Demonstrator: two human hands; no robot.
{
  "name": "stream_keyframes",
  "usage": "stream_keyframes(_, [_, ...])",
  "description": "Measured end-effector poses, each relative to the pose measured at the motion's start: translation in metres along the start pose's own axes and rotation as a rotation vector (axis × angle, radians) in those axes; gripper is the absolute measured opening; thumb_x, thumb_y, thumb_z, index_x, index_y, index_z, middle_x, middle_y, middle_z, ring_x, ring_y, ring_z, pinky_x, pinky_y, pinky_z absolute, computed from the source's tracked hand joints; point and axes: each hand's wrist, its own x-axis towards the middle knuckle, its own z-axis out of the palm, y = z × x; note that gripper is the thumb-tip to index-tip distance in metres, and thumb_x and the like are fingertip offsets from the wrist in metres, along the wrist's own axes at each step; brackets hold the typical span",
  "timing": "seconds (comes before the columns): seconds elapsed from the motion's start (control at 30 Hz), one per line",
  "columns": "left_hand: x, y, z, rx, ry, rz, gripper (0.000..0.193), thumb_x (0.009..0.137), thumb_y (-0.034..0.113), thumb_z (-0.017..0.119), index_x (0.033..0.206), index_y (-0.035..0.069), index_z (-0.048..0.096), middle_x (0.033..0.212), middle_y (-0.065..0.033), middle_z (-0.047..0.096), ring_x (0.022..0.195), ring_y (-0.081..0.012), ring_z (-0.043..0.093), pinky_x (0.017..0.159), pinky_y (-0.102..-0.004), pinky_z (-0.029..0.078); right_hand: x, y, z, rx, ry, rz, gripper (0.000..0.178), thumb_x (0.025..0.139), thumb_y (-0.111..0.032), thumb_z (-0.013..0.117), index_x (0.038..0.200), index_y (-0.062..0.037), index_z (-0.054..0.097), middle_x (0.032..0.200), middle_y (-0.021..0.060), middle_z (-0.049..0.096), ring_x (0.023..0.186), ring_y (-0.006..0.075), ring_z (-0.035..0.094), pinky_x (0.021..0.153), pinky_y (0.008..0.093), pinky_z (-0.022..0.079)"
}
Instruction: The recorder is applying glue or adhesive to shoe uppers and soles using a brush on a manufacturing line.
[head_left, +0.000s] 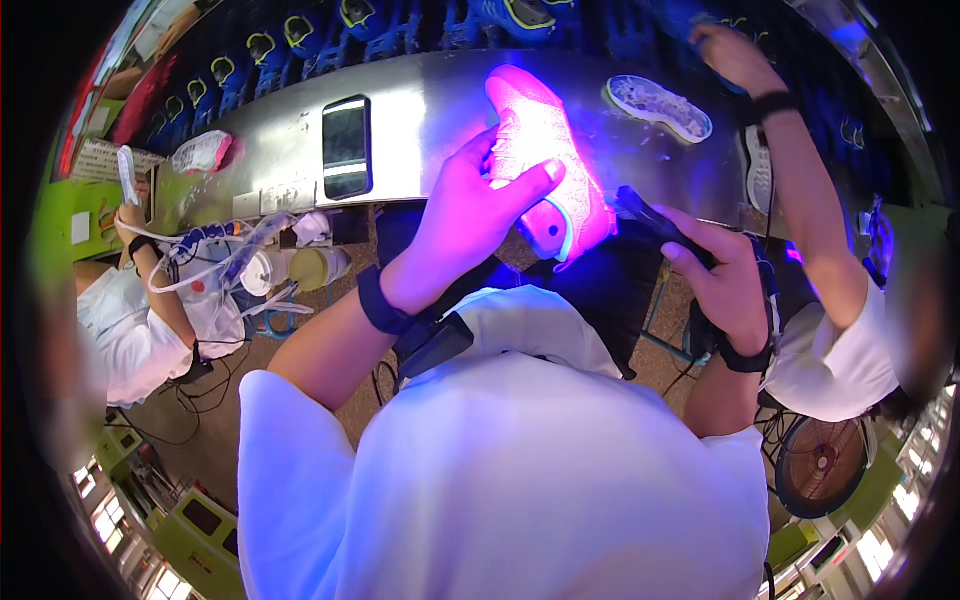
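Observation:
My left hand (pixel 470 205) grips a knit shoe upper (pixel 545 130) by its side, thumb across the top and fingers around the far edge. Bright pink-violet light washes over the shoe, toe pointing away and heel toward me. In my right hand (pixel 728 285) is a dark-handled brush (pixel 662 222), its bristled tip close to the shoe's heel. Whether the tip touches the heel, I cannot tell. Beyond the shoe to the right, a pale shoe sole (pixel 660 108) lies on the metal bench (pixel 420 100).
A phone (pixel 347 140) lies on the bench's left part, with a pale shoe (pixel 203 151) farther left. Blue racks of shoes (pixel 300 35) line the back. Co-workers' arms (pixel 815 200) reach in from both sides. Tubs (pixel 318 268) stand lower left; a fan (pixel 820 463) is lower right.

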Motion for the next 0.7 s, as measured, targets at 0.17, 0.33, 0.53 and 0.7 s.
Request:
stream_keyframes(0.17, [-0.001,-0.005,-0.016,-0.106,-0.02,-0.076,0.047,0.097,0.031,0.072,0.128,-0.003,0.06,0.11,-0.0066,0.071,0.098,-0.0131,0.068,0.089,-0.0284,0.054,0.001,0.003,0.004,-0.057,0.006,-0.152,0.045,0.09,-0.001,0.069,0.135,-0.0051,0.066,0.092,0.0033,0.07,0.081,0.0074,0.058,0.078,0.0257,0.049])
stream_keyframes(0.33, [-0.007,-0.008,-0.036,-0.268,-0.024,-0.237,0.045,0.1,0.039,0.067,0.122,0.0,0.062,0.102,-0.0042,0.069,0.089,-0.0121,0.067,0.081,-0.0295,0.055,0.01,-0.038,0.015,-0.191,0.025,-0.099,0.044,0.091,-0.002,0.069,0.134,-0.0051,0.066,0.094,0.007,0.072,0.081,0.011,0.062,0.078,0.0262,0.05])
stream_keyframes(0.53, [-0.019,-0.009,-0.057,-0.496,-0.057,-0.419,0.041,0.102,0.041,0.063,0.119,0.004,0.061,0.098,-0.0055,0.067,0.092,-0.016,0.068,0.087,-0.0364,0.057,0.026,-0.061,0.022,-0.301,0.019,-0.185,0.043,0.09,-0.002,0.07,0.133,-0.0054,0.067,0.095,0.0107,0.073,0.082,0.0149,0.068,0.077,0.0279,0.052])
stream_keyframes(0.7, [-0.028,-0.001,-0.058,-0.438,-0.075,-0.406,0.033,0.105,0.035,0.058,0.118,0.005,0.06,0.102,-0.0098,0.067,0.095,-0.0201,0.069,0.089,-0.0344,0.058,0.035,-0.071,0.024,-0.344,0.049,-0.221,0.044,0.09,-0.007,0.073,0.133,-0.0136,0.069,0.077,0.0103,0.061,0.066,0.0191,0.057,0.066,0.0301,0.048])
